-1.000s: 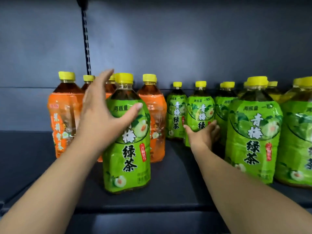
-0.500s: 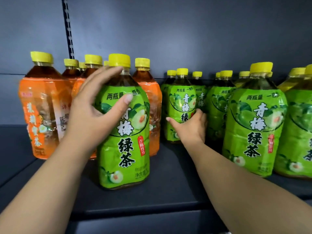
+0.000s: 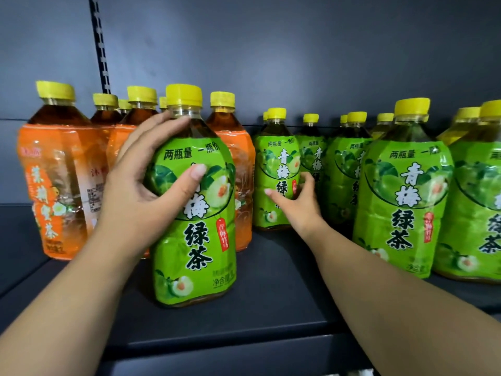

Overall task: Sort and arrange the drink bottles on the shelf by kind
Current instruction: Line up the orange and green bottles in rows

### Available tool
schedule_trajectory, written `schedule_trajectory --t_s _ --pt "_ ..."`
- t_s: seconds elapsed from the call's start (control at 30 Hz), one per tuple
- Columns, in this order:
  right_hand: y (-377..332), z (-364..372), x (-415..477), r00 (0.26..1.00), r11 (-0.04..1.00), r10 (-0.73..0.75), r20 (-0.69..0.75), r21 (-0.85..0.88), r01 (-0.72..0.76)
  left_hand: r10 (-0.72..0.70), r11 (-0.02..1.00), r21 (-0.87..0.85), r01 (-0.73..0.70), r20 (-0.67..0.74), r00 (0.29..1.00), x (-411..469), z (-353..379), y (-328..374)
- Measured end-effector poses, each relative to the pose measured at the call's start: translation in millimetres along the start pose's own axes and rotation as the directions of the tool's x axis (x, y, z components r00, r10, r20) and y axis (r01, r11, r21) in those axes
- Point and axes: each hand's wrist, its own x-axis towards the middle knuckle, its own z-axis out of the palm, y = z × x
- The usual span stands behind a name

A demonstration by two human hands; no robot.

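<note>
Green-labelled front green bottle (image 3: 198, 234) stands upright on the dark shelf (image 3: 271, 280). Long axis vertical, yellow cap up, label facing out toward the person. It sits near the shelf's front edge, ahead of the orange bottles (image 3: 51, 185) and overlapping them from this angle.

Left hand (image 3: 141, 191) grips it. The thumb lies across the label front and the fingers curl round the shoulder just under the neck. Base looks planted on the shelf, not lifted.

Right hand (image 3: 301, 207) holds the rear green bottle (image 3: 273, 172), further back and to the right. The thumb is on the label front and the fingers wrap its right side. That bottle is also upright, cap up, label outward. It stands at the left end of the green row (image 3: 401, 199), just beside the nearest orange one.

Orange group is on the left, green group on the right, all upright with yellow caps. The slotted upright rail (image 3: 99, 44) runs up the grey back panel (image 3: 298, 50) behind the orange group.

Versus 1 s ago: the left hand's fingers were spread with only the thumb on the label, and now they are closed round the shoulder. The right hand was low between two green bottles; now it clasps one. Front bottle keeps its spot and stance. The camera has come closer.
</note>
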Motion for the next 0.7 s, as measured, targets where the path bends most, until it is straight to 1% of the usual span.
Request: schedule_trajectory --t_s 0.1,0.23,0.5,0.7 --pt "-2.5 3.6 -3.2 0.998 1.0 0.006 0.057 -0.001 -0.006 -0.01 1.0 -0.005 0.01 0.0 1.0 -0.7 0.3 0.3" --pt "-3.3 0.9 -1.9 0.998 1.0 0.005 0.058 0.026 -0.006 -0.01 1.0 -0.013 0.01 0.002 1.0 -1.6 0.1 -0.3" --pt "-5.4 7.4 -3.5 0.99 0.998 0.057 -0.127 0.024 -0.054 -0.013 1.0 -0.006 0.013 0.008 1.0 -1.5 -1.6 -0.9" --pt "3.0 -6.2 5.9 0.953 0.987 0.154 -0.259 -0.008 -0.162 -0.012 1.0 -0.01 0.012 0.02 1.0 -0.5 -3.8 -3.2"
